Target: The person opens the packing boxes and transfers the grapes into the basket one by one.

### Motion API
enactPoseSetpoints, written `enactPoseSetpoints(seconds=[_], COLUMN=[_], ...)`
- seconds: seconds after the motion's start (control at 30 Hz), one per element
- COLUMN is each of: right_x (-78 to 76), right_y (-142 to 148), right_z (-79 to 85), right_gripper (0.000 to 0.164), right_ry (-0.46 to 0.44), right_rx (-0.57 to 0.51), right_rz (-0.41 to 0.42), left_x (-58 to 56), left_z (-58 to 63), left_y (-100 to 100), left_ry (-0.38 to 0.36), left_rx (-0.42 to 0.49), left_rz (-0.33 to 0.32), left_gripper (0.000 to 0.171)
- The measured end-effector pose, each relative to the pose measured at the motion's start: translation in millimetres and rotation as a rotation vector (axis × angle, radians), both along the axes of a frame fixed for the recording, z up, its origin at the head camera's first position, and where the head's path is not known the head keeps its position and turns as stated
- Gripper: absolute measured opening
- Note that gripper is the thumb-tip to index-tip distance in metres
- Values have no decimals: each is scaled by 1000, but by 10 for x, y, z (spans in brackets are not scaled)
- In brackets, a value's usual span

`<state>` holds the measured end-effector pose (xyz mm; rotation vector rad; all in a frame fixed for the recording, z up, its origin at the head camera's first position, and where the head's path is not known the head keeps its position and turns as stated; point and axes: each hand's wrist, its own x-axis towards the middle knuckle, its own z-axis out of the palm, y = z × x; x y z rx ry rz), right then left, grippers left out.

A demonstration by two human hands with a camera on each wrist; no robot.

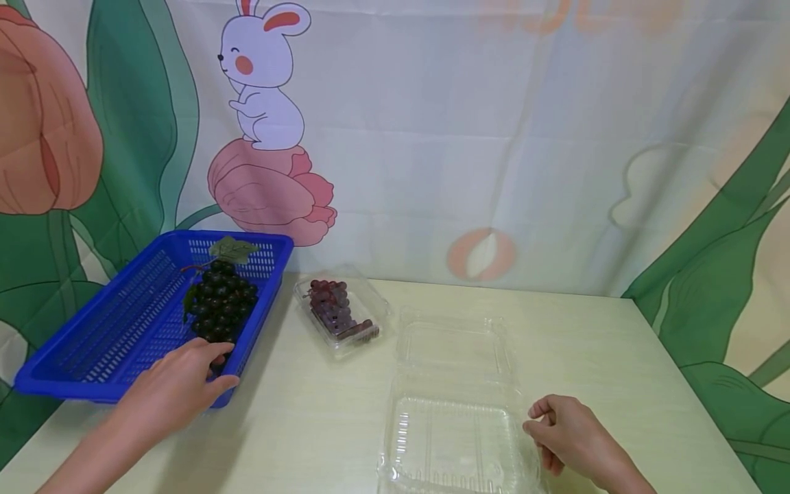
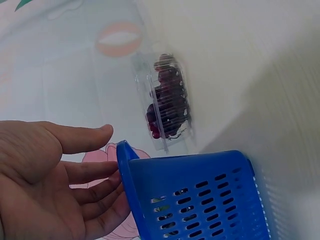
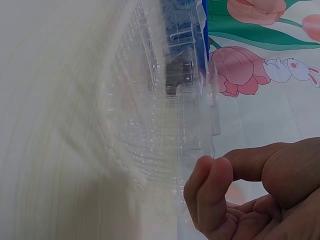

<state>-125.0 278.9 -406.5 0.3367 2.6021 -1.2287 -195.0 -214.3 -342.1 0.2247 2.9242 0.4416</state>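
A bunch of black grapes (image 1: 222,302) with a green leaf lies at the right side of a blue plastic basket (image 1: 105,329). My left hand (image 1: 182,377) reaches over the basket's near right corner, fingers at the lower end of the bunch and thumb apart by the rim. The left wrist view shows those fingers (image 2: 100,192) extended behind the rim, their tips partly hidden. An unlidded clear plastic clamshell box (image 1: 457,439) lies spread flat on the table. Beside its right edge is my right hand (image 1: 570,439), fingers loosely bent, thumb and index tips close together; contact with the box is unclear.
A second clear clamshell box (image 1: 370,302), with a bunch of reddish-purple grapes (image 1: 333,309) inside, stands right of the basket. Behind the pale table (image 1: 586,343) hangs a printed cloth (image 1: 432,137) with a rabbit and tulips.
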Motion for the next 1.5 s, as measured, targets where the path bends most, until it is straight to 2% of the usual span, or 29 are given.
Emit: enactPoseSetpoints(seconds=[0.47, 0.77, 1.13, 1.5], right_x=[-13, -9, -21, -55], right_y=[11, 7, 23, 122], right_z=[7, 24, 14, 36], right_gripper=[8, 9, 10, 14], right_ry=[-33, -49, -75, -107], right_rx=[33, 40, 40, 58], right_rz=[-3, -8, -27, -34], left_x=[34, 28, 28, 41], left_z=[-49, -40, -112, -89], left_y=[15, 17, 33, 32], left_ry=[11, -16, 7, -23], left_rx=[15, 15, 10, 17], left_rz=[1, 3, 11, 30], left_gripper=[50, 50, 48, 49])
